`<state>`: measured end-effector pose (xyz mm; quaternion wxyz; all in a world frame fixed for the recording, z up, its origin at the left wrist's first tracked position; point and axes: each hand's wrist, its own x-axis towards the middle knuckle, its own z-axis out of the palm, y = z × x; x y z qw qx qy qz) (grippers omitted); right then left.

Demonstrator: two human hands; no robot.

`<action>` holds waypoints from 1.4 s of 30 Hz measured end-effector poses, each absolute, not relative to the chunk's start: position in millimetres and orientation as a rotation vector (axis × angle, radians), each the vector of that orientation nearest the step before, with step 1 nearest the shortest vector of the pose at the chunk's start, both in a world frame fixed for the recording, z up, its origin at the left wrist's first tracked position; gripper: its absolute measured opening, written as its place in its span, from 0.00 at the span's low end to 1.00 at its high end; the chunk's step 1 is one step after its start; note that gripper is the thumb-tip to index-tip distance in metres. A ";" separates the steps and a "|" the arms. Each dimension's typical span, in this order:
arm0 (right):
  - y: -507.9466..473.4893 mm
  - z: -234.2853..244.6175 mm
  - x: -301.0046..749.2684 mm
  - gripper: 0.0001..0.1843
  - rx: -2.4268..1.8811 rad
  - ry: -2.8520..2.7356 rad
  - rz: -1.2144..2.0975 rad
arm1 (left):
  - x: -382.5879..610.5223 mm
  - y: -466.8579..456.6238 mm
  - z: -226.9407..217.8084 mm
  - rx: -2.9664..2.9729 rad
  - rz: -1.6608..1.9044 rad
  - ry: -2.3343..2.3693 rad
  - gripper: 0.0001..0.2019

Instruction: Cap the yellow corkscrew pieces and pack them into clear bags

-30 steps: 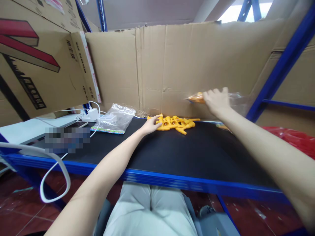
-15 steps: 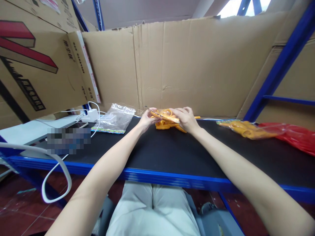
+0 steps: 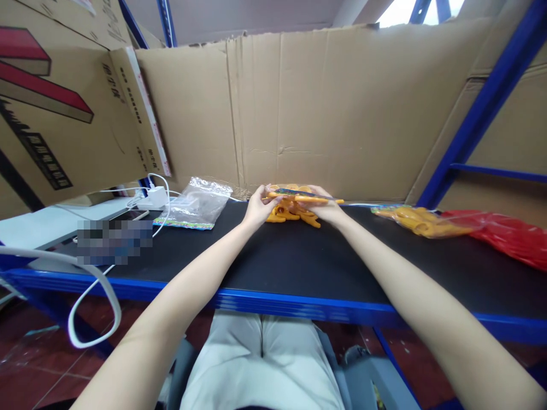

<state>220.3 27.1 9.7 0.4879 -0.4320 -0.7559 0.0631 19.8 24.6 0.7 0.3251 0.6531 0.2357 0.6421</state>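
My left hand (image 3: 258, 207) and my right hand (image 3: 326, 208) are closed on the two sides of a clear bag of orange plastic pieces (image 3: 294, 188). It is tilted nearly edge-on, with a dark bluish strip along its near side. Some contents look ring-shaped, but their exact kind cannot be made out. Directly beneath, loose-looking orange plastic pieces (image 3: 278, 217) rest on the black tabletop (image 3: 286, 262), partly hidden by the bag and my fingers. The right-hand fingers are mostly behind the bag.
To the left lie a flat clear bag (image 3: 199, 202) with a coloured edge, a white charger (image 3: 154, 197) with cables, and a phone (image 3: 128, 216). A bag of orange pieces (image 3: 421, 222) and a red bag (image 3: 498, 236) lie right. Cardboard (image 3: 342, 114) stands behind.
The orange bag has turned and levelled so its edge faces me, its dark strip now showing. My right hand has shifted slightly lower around its side. The view has moved a little.
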 end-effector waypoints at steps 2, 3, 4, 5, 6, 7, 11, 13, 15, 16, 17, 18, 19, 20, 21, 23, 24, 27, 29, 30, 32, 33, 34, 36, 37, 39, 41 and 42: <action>24.6 10.6 218.5 0.26 -0.880 -1.747 0.395 | 19.4 25.5 0.9 1.753 1.696 0.627 0.14; 23.6 11.3 217.4 0.26 -0.820 -1.727 0.483 | 18.8 25.5 1.8 1.773 1.699 0.621 0.15; 23.1 12.0 216.2 0.25 -0.777 -1.713 0.522 | 18.0 25.1 3.1 1.793 1.699 0.608 0.16; 23.1 12.4 215.2 0.25 -0.748 -1.694 0.525 | 17.1 24.5 4.6 1.808 1.696 0.592 0.17; 23.9 12.3 214.4 0.26 -0.729 -1.671 0.506 | 16.0 23.8 6.1 1.817 1.688 0.580 0.19; 25.2 11.5 213.9 0.27 -0.717 -1.651 0.482 | 14.6 23.3 7.3 1.820 1.679 0.579 0.21; 32.2 4.0 216.6 0.28 -0.823 -1.672 0.501 | 6.8 24.9 7.5 1.780 1.639 0.729 0.22; 32.1 2.1 218.8 0.31 -0.903 -1.679 0.526 | 2.3 27.2 6.0 1.728 1.611 0.818 0.19; 27.3 4.5 219.0 0.36 -0.896 -1.699 0.547 | -1.4 29.2 4.8 1.673 1.601 0.856 0.15; 23.3 7.2 217.9 0.38 -0.859 -1.725 0.564 | -2.6 30.0 4.5 1.650 1.604 0.859 0.13; 18.6 10.6 216.1 0.38 -0.813 -1.757 0.586 | -3.4 30.5 4.5 1.633 1.609 0.857 0.11; 13.7 14.3 213.7 0.36 -0.773 -1.783 0.604 | -3.7 30.6 4.8 1.623 1.610 0.849 0.09; 9.2 17.7 211.2 0.33 -0.751 -1.799 0.620 | -3.6 30.3 5.2 1.614 1.605 0.842 0.08; 5.4 20.8 208.7 0.29 -0.754 -1.801 0.634 | -3.0 29.6 5.9 1.603 1.596 0.841 0.07; 2.6 23.2 206.6 0.26 -0.774 -1.784 0.641 | -2.1 28.4 6.7 1.589 1.583 0.844 0.08; 0.4 26.2 204.3 0.22 -0.836 -1.707 0.624 | 0.6 24.9 8.8 1.562 1.559 0.860 0.09; 0.5 27.3 204.1 0.22 -0.861 -1.660 0.600 | 2.2 22.9 10.1 1.553 1.548 0.865 0.10; 1.3 31.7 205.6 0.23 -0.903 -1.561 0.524 | 7.2 18.0 13.8 1.541 1.547 0.821 0.10; -0.3 36.5 206.2 0.22 -0.902 -1.521 0.488 | 10.2 16.8 15.7 1.569 1.597 0.765 0.10; -1.7 39.2 205.9 0.22 -0.889 -1.496 0.473 | 11.4 16.7 16.6 1.596 1.630 0.738 0.09; -5.1 43.8 204.0 0.22 -0.843 -1.436 0.468 | 13.4 17.0 18.2 1.651 1.682 0.686 0.08; -6.6 45.5 202.7 0.22 -0.815 -1.411 0.482 | 14.0 17.0 19.1 1.668 1.695 0.663 0.08; -7.9 46.8 201.2 0.22 -0.783 -1.392 0.503 | 14.3 16.9 19.9 1.676 1.701 0.643 0.08; -9.6 47.9 198.7 0.22 -0.712 -1.388 0.540 | 13.6 16.1 21.2 1.675 1.705 0.616 0.08; -10.2 48.1 197.8 0.21 -0.678 -1.399 0.542 | 12.7 15.6 21.5 1.665 1.709 0.611 0.08; -11.0 48.3 196.8 0.20 -0.633 -1.427 0.515 | 10.1 14.9 20.6 1.636 1.688 0.625 0.08; -12.0 48.4 196.7 0.20 -0.623 -1.457 0.485 | 7.2 15.3 17.8 1.605 1.615 0.689 0.13; -12.6 48.4 196.8 0.21 -0.626 -1.473 0.482 | 5.7 16.1 15.9 1.595 1.559 0.739 0.17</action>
